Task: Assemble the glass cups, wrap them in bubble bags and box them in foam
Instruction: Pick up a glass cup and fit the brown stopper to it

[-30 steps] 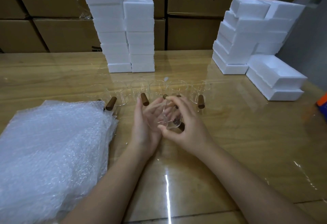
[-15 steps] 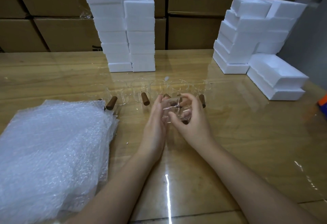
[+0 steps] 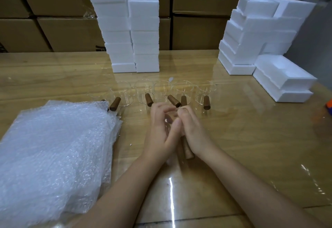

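Obs.: left hand (image 3: 159,130) and right hand (image 3: 195,130) meet above the table (image 3: 251,137) at centre, both curled round one glass cup (image 3: 168,119). Its wooden handle (image 3: 186,149) sticks out below the palms, toward the person. The cup is almost wholly covered, so we cannot tell where the fingertips sit on the glass, nor whether the handle is fully seated. The row of glass cups (image 3: 162,91) stands just beyond the knuckles, and one slanted handle (image 3: 173,101) lies right beside the fingers. The pile of bubble bags (image 3: 53,146) lies near on the left. The foam boxes (image 3: 143,30) are stacked well apart at the back, with more on the right (image 3: 260,35). Risks, as we judge them: (1) clear glass is smooth, and a two-handed squeeze or twist could let it slip onto the hard table. (2) Forcing the handle at an angle could crack the glass at the joint. (3) Any forward motion of the hands could knock the nearest standing cup and topple its neighbours. (4) A loose handle could go unnoticed once the cup is bagged.
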The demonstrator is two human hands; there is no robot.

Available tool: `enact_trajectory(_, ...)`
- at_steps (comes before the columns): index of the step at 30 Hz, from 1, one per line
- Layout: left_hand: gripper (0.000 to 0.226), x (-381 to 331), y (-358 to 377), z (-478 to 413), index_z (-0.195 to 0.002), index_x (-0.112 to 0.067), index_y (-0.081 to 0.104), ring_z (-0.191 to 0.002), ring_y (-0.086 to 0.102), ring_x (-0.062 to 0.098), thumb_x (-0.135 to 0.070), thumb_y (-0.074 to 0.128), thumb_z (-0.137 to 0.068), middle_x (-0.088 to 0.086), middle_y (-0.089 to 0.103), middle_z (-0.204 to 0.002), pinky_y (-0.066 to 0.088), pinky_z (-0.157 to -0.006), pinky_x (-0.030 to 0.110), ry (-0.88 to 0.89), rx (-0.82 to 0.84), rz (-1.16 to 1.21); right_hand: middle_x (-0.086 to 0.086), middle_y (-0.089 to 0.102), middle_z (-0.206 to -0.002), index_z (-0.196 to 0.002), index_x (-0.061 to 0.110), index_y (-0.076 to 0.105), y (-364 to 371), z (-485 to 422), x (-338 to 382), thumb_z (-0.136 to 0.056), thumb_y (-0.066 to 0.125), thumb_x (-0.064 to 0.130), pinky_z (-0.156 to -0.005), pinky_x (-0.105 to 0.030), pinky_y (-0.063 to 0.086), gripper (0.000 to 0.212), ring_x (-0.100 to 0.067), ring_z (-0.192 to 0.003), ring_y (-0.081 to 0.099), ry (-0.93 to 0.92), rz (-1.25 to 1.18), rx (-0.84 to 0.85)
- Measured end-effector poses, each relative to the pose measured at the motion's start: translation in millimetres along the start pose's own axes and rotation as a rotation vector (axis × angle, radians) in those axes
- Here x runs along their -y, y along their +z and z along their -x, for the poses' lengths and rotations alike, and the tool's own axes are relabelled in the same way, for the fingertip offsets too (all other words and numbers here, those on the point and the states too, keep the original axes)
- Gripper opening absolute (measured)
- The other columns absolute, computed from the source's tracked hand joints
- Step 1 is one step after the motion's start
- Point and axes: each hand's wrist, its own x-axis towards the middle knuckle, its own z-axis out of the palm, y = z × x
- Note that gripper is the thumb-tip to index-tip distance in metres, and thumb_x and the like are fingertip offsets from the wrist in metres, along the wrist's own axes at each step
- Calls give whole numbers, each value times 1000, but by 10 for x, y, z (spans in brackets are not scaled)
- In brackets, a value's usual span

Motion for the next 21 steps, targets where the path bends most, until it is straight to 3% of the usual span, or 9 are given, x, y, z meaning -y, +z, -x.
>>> enact_trajectory(2, 33, -15, -4, -6, -104, -11, 55, -81, 52, 4, -37, 47, -86, 2, 53, -101, 42, -69, 16, 45, 29, -127, 9, 64, -82, -88, 26, 60, 7, -19, -20, -75, 33, 57, -73, -24, 43, 43, -1, -76, 61, 109, -92, 44)
enact_trajectory(6, 38, -51, -3, -20, -103, -16, 54, -71, 50, -4, -46, 40, -85, -6, 57, -95, 36, -60, 10, -45, 4, -266, 6, 66, -92, -90, 35, 68, 36, -17, 2, -79, 34, 55, -88, -33, 46, 41, -9, -92, 62, 135, -155, 46)
enact_trajectory(9, 31, -69, -3, -44, -98, -21, 52, -83, 54, -1, -46, 38, -86, -5, 59, -94, 38, -67, 8, -67, -44, -139, 3, 66, -105, -105, 22, 61, 63, -12, 24, -80, 36, 54, -94, -40, 47, 48, -9, -99, 62, 91, -104, 8)
enact_trajectory(13, 19, -130, 37, -57, -91, -34, 48, -81, 56, 3, -48, 38, -84, -5, 60, -89, 41, -70, 12, -194, -99, 63, 12, 58, -80, -100, 22, 49, 40, 33, 65, -80, 38, 56, -73, -32, 44, 41, -5, -74, 56, -64, -84, -43)
enact_trajectory(18, 33, -230, 97, -125, -88, -6, 50, -69, 50, 8, -37, 43, -84, 1, 53, -78, 42, -61, 19, -446, -98, 426, 19, 58, -80, -109, 13, 51, 6, 93, 51, -80, 27, 58, -66, -21, 39, 58, 1, -72, 54, -277, 168, -168)
enact_trajectory(21, 36, -271, 96, -132, -96, -2, 52, -62, 51, 9, -35, 43, -86, 4, 52, -75, 43, -53, 18, -555, -71, 562, 2, 61, -92, -113, 3, 54, -16, 89, 56, -84, 27, 50, -67, -27, 37, 61, -10, -81, 54, -415, 343, -232)
